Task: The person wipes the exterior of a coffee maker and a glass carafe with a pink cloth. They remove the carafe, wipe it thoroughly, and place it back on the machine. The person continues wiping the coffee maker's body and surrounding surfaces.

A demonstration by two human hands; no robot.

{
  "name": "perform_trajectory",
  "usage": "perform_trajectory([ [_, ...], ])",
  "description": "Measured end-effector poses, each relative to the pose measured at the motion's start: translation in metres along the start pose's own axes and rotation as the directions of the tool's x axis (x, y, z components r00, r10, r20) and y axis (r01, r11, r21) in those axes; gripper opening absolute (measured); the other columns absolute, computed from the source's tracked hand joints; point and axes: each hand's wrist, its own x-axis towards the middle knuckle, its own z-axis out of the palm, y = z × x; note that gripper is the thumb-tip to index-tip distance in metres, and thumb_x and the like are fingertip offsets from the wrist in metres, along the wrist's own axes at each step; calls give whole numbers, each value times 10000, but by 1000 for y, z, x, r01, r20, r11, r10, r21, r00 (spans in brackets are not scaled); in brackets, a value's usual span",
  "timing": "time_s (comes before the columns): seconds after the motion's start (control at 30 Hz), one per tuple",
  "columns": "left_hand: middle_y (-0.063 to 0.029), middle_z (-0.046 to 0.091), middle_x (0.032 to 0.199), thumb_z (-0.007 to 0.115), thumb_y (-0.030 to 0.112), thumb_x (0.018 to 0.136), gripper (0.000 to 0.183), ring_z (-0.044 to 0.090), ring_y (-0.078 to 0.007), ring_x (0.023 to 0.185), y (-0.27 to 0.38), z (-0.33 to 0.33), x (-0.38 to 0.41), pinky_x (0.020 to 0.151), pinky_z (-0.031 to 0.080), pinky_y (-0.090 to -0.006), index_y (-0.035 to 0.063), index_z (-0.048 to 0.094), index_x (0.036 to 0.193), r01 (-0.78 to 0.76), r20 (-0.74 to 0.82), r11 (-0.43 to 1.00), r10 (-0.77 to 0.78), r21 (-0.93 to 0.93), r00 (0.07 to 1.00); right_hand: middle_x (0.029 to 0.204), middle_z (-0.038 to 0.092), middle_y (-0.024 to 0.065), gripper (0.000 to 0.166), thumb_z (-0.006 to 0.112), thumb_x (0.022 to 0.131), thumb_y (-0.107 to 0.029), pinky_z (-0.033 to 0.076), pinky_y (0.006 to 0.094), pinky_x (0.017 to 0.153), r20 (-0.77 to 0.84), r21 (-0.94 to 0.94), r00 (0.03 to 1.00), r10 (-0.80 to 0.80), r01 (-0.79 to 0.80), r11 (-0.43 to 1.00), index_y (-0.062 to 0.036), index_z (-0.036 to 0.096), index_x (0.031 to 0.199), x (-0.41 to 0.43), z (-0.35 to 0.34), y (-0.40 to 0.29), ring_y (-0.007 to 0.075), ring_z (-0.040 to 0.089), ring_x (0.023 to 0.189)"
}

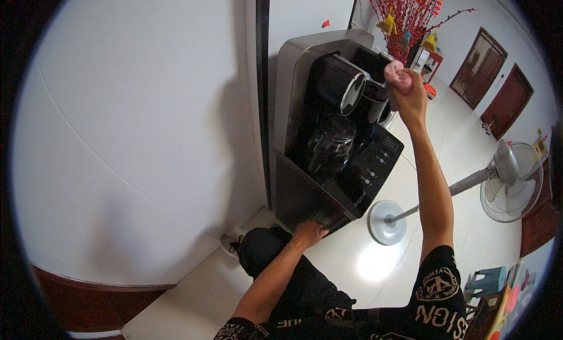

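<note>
A black and grey tea bar machine (290, 72) stands against the wall in front of me. My right hand (411, 94) grips a bunched pink cloth (398, 75) beside the far upper part of the machine. My left hand (310, 233) rests at the lower front edge of its cabinet; its fingertips are partly hidden, so whether they grip the edge cannot be told. On the machine's recessed shelf sits a glass pot (336, 153) with a black handle and lid. Above it is a black kettle (349, 89) with a shiny rim. A control panel (378, 164) slopes at the front.
A grey standing fan (506, 168) with a round base (388, 222) stands to the right. Red decorative branches (404, 28) rise behind the machine. A white wall (145, 120) runs along the left. Stools (488, 280) and a table are at the lower right; brown doors (479, 67) lie beyond.
</note>
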Motion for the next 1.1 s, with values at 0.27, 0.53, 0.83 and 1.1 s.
perform_trajectory([
  [0.27,-234,737,1043,614,465,980,464,694,-430,985,-7,6,-4,840,550,-531,36,761,1077,-4,-22,1000,4,-25,1000,1145,720,155,519,806,833,-171,550,365,916,-162,44,985,56,-49,998,-77,614,1305,-10,-3,-8,249,701,1034],
  [0.53,-236,737,1024,613,452,984,447,701,-430,955,-5,4,2,825,552,-531,40,764,1067,-8,9,1000,8,-21,1000,1142,710,115,510,827,848,-129,563,306,842,76,96,996,-38,31,995,-99,619,1314,-15,-6,0,177,685,988],
  [0.83,-205,746,1056,623,453,980,440,696,-427,969,9,-13,-3,834,552,-528,44,771,1045,93,37,996,-93,-2,995,1208,688,94,508,805,860,-72,550,298,910,-15,258,1000,-20,24,966,-42,607,1326,-102,-43,-22,158,665,1050],
  [1.1,-239,727,971,666,366,925,355,685,-451,923,-6,9,2,818,544,-539,28,763,978,-51,-85,995,43,-91,995,1228,660,98,647,822,714,61,529,364,978,369,278,929,-25,-85,957,-44,598,1312,-218,-63,-55,251,642,1177],
])
